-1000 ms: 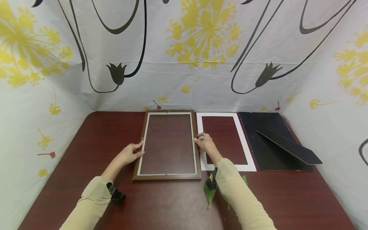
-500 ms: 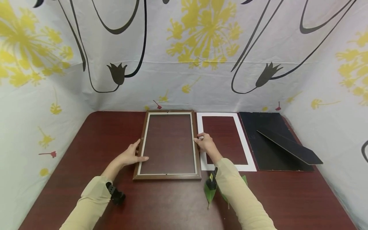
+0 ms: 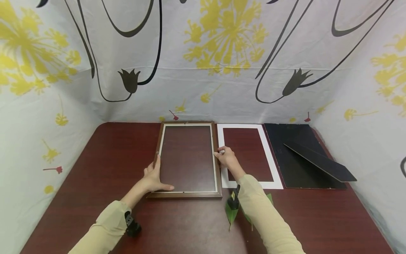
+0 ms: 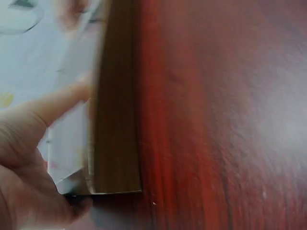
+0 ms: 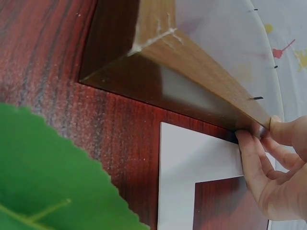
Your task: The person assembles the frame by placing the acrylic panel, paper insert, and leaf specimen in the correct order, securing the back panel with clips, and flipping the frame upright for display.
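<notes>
A brown wooden picture frame (image 3: 196, 194) lies at the middle of the dark red table, a clear pane inside its pale inner edge. My left hand (image 3: 152, 180) spreads over the near left corner. Its index finger runs along the left rail, and its thumb (image 4: 67, 101) reaches over the pane, close to the near rail. The other fingers are bent at the frame's outer left side. My right hand (image 3: 228, 158) pinches the right rail, thumb on top and fingers (image 5: 252, 151) against the outer side, above a white mat (image 3: 276, 185).
Right of the mat lies a black backing board (image 3: 304, 178) with its stand flap (image 3: 321, 163) raised at a slant. Green leaves (image 3: 231, 213) lie on the table under my right forearm. A patterned cloth (image 3: 203, 88) hangs behind the table.
My left hand has slid toward me and to the right, its thumb moving from the left rail to above the near left corner. My right hand and the frame have stayed in place.
</notes>
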Demonstrator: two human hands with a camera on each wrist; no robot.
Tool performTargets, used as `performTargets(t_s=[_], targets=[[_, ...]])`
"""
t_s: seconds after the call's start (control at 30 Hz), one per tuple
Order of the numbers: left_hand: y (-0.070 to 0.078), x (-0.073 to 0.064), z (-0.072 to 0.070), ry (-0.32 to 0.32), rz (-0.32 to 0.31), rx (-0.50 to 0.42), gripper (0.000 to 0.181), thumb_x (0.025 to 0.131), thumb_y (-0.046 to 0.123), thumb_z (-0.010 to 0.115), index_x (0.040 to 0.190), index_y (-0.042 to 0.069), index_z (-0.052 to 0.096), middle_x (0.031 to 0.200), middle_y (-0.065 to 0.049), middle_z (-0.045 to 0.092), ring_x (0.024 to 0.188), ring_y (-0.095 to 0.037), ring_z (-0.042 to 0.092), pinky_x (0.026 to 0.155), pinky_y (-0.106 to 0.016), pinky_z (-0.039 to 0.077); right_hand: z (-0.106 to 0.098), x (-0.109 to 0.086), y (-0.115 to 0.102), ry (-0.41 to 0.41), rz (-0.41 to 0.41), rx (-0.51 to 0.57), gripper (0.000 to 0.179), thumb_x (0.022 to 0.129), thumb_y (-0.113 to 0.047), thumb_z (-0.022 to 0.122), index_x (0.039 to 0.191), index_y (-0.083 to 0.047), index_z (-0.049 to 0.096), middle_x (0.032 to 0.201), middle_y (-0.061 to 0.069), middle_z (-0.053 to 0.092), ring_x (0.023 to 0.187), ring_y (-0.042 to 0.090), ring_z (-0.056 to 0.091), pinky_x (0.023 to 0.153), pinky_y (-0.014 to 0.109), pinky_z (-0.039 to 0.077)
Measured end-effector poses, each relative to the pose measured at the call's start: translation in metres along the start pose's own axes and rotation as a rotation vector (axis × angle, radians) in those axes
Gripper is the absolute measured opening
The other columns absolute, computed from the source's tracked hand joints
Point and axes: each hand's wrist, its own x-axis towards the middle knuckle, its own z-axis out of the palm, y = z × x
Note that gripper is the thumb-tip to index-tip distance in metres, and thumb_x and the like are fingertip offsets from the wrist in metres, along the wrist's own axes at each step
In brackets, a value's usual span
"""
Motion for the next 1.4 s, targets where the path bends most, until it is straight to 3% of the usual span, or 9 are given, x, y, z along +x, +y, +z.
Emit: performTargets(t_s=[0.17, 0.33, 0.47, 0.6, 0.83, 0.97, 1.17, 1.3, 1.4], targets=[[-0.003, 0.003, -0.001, 0.012, -0.004, -0.015, 0.135, 0.061, 0.045, 0.082, 0.144, 0.005, -0.016, 0.144, -0.037, 0.003, 0.13, -0.054, 0.008, 0.1, -0.068, 0.027, 0.0, -0.003, 0.0, -0.007, 0.003, 0.001, 0.038, 0.09, -0.02, 0.058, 0.124, -0.003, 0.051, 0.119, 0.022, 0.057, 0.089, 0.025, 0.063, 0.064, 0.031, 0.059], [-0.016, 0.01, -0.017, -0.011, -0.046, -0.237, 0.114, 0.077, 0.048, 0.068, 0.145, 0.002, -0.012, 0.147, -0.033, 0.009, 0.134, -0.051, 0.01, 0.109, -0.063, 0.018, -0.001, -0.004, 0.0, -0.014, -0.004, -0.001, 0.038, 0.091, -0.021, 0.057, 0.124, -0.002, 0.051, 0.123, 0.023, 0.055, 0.094, 0.029, 0.063, 0.064, 0.032, 0.059], [-0.026, 0.021, -0.029, -0.049, -0.086, -0.391, 0.083, 0.09, 0.036, 0.055, 0.146, 0.001, 0.004, 0.147, -0.028, 0.018, 0.133, -0.045, 0.024, 0.108, -0.055, 0.03, -0.001, -0.005, 0.0, -0.014, -0.012, -0.007, 0.038, 0.091, -0.021, 0.056, 0.124, -0.002, 0.051, 0.125, 0.022, 0.054, 0.098, 0.03, 0.062, 0.066, 0.033, 0.059], [-0.03, 0.034, -0.035, -0.056, -0.115, -0.439, 0.065, 0.095, 0.024, 0.048, 0.144, -0.002, 0.015, 0.145, -0.029, 0.022, 0.131, -0.042, 0.03, 0.103, -0.049, 0.04, -0.001, -0.004, 0.0, -0.013, -0.016, -0.02, 0.038, 0.091, -0.021, 0.056, 0.124, -0.003, 0.051, 0.124, 0.023, 0.055, 0.095, 0.03, 0.064, 0.065, 0.032, 0.058], [-0.021, 0.05, -0.035, 0.015, -0.16, -0.381, 0.058, 0.09, 0.014, 0.05, 0.136, -0.008, 0.023, 0.133, -0.031, 0.034, 0.118, -0.04, 0.044, 0.089, -0.047, 0.05, -0.001, -0.002, 0.001, 0.002, -0.01, -0.034, 0.038, 0.09, -0.022, 0.058, 0.122, -0.004, 0.053, 0.119, 0.021, 0.059, 0.085, 0.024, 0.064, 0.061, 0.029, 0.057], [-0.026, 0.051, -0.04, -0.025, -0.139, -0.378, 0.058, 0.091, 0.018, 0.051, 0.135, -0.008, 0.022, 0.132, -0.031, 0.033, 0.118, -0.04, 0.044, 0.088, -0.046, 0.052, -0.001, -0.001, 0.002, 0.002, -0.009, -0.047, 0.037, 0.09, -0.023, 0.058, 0.121, -0.004, 0.053, 0.119, 0.021, 0.059, 0.079, 0.021, 0.065, 0.064, 0.03, 0.056], [-0.05, 0.049, -0.047, -0.128, -0.081, -0.551, 0.059, 0.095, 0.02, 0.048, 0.14, -0.005, 0.021, 0.14, -0.03, 0.027, 0.129, -0.04, 0.034, 0.093, -0.039, 0.051, 0.002, -0.004, 0.001, 0.007, -0.024, -0.071, 0.038, 0.09, -0.024, 0.059, 0.121, -0.004, 0.054, 0.117, 0.021, 0.06, 0.084, 0.023, 0.065, 0.076, 0.035, 0.055], [-0.051, 0.048, -0.044, -0.108, -0.11, -0.622, 0.057, 0.095, 0.017, 0.049, 0.141, -0.004, 0.024, 0.141, -0.027, 0.029, 0.131, -0.036, 0.032, 0.094, -0.037, 0.051, 0.002, -0.003, 0.005, 0.022, -0.035, -0.094, 0.037, 0.089, -0.024, 0.059, 0.12, -0.004, 0.055, 0.112, 0.019, 0.062, 0.091, 0.026, 0.063, 0.081, 0.037, 0.053], [-0.044, 0.047, -0.042, -0.085, -0.133, -0.64, 0.055, 0.094, 0.017, 0.049, 0.14, -0.003, 0.025, 0.141, -0.025, 0.028, 0.131, -0.035, 0.032, 0.095, -0.037, 0.05, 0.0, -0.002, 0.006, 0.028, -0.041, -0.086, 0.036, 0.09, -0.022, 0.058, 0.119, -0.003, 0.054, 0.112, 0.021, 0.061, 0.089, 0.026, 0.063, 0.074, 0.036, 0.055]])
